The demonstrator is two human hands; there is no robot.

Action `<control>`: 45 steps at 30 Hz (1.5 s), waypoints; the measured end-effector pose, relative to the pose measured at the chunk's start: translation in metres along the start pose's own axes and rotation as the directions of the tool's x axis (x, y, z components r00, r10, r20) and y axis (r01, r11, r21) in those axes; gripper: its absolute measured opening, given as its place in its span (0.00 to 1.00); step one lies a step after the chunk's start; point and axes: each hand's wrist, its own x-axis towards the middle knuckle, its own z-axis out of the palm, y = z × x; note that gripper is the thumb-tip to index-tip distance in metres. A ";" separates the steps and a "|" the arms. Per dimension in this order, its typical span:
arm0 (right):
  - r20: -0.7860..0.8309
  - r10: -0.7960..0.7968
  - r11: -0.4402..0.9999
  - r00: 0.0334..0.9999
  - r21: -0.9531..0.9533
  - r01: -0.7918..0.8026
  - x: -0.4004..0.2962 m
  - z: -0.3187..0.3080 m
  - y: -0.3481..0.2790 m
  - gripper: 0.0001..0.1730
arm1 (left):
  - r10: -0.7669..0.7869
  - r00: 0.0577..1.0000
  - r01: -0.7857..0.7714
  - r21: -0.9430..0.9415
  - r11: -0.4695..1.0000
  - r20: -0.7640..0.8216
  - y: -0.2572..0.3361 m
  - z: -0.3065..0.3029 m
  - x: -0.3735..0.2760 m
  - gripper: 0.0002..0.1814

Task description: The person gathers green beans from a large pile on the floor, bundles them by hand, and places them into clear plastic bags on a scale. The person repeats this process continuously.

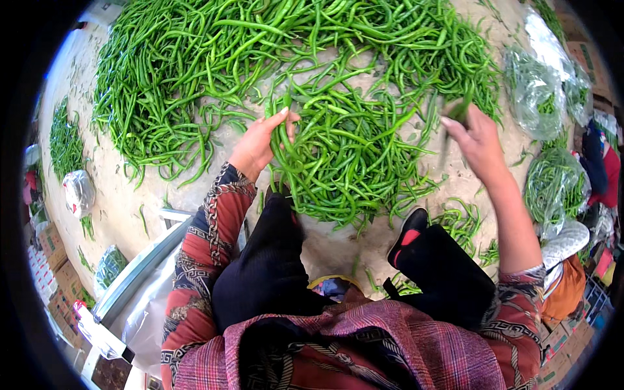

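Note:
Long green chili peppers lie in a loose heap on the floor between my feet. My left hand is closed around a few peppers at the heap's left side, thumb on top. Off to the right of the heap, my right hand is raised and pinches a dark green pepper, blurred by motion. Part of what that hand grips is hidden by its fingers. Beyond both hands a much larger pile of green chili peppers curves across the floor.
Clear plastic bags of peppers stand on the right, beside a person in orange clothing. A metal-edged frame with plastic sheeting is close on my left. Cardboard boxes are stacked at the far left. Smaller pepper piles lie by my right shoe.

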 end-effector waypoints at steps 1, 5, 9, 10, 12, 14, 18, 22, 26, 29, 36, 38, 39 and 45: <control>-0.010 0.001 0.987 1.000 -0.160 -0.003 -0.013 -0.017 0.028 0.15 | 0.001 1.000 -0.001 0.007 1.000 -0.002 -0.004 0.005 0.001 0.17; 0.406 0.513 0.696 0.756 -0.712 -0.090 -0.079 -0.037 0.169 0.18 | -0.023 1.000 0.023 0.007 1.000 0.020 -0.022 0.011 0.004 0.16; 0.149 0.141 0.826 0.979 -0.563 -0.033 0.004 0.003 0.147 0.12 | -0.065 0.997 0.067 0.045 0.997 -0.049 -0.030 -0.002 -0.005 0.15; 0.090 -0.021 0.922 0.996 -0.384 0.055 0.046 0.017 0.130 0.12 | -0.063 0.996 0.067 0.062 0.996 -0.060 -0.034 -0.009 -0.004 0.15; -0.113 -0.301 0.890 0.947 -0.390 0.236 0.119 0.047 0.104 0.13 | -0.071 0.993 0.077 0.069 0.995 -0.091 -0.036 -0.011 -0.005 0.15; -0.255 -0.371 0.850 0.893 -0.481 0.216 0.178 0.074 0.101 0.12 | -0.072 0.993 0.080 0.076 0.994 -0.095 -0.036 -0.006 -0.001 0.17; 0.011 -0.203 0.552 0.979 -0.824 0.124 0.226 0.082 0.136 0.19 | -0.091 0.994 0.092 0.020 0.996 -0.056 -0.034 -0.001 0.010 0.19; 0.105 -0.418 0.588 0.902 -0.726 0.357 0.217 0.050 0.086 0.08 | -0.090 0.993 0.094 0.047 0.994 -0.076 -0.037 -0.005 0.005 0.19; -0.274 -0.527 0.810 0.804 -0.449 0.378 0.137 -0.010 0.014 0.12 | -0.057 0.994 0.066 0.093 0.994 -0.088 -0.036 -0.008 -0.004 0.17; -0.041 -0.116 0.745 0.992 -0.664 0.060 0.056 -0.043 0.059 0.15 | -0.023 0.998 0.030 0.129 0.991 -0.060 -0.035 0.001 -0.006 0.18; 0.313 0.541 0.808 0.781 0.064 -0.586 0.015 0.075 0.174 0.31 | -0.062 0.996 0.053 0.121 0.991 0.070 -0.044 0.011 -0.021 0.16; 0.068 0.612 0.788 0.788 -0.128 -0.602 0.045 0.124 0.201 0.29 | -0.062 0.996 0.052 0.150 0.987 0.065 -0.042 0.020 -0.016 0.16; 0.057 0.655 0.755 0.753 -0.075 -0.651 0.046 0.150 0.225 0.27 | -0.056 0.997 0.041 0.222 0.974 0.061 -0.045 0.033 -0.012 0.17; 0.267 0.561 0.055 0.783 0.932 -0.358 0.042 0.191 0.130 0.06 | 0.587 0.808 -0.303 0.814 0.496 -0.057 -0.058 0.013 -0.018 0.17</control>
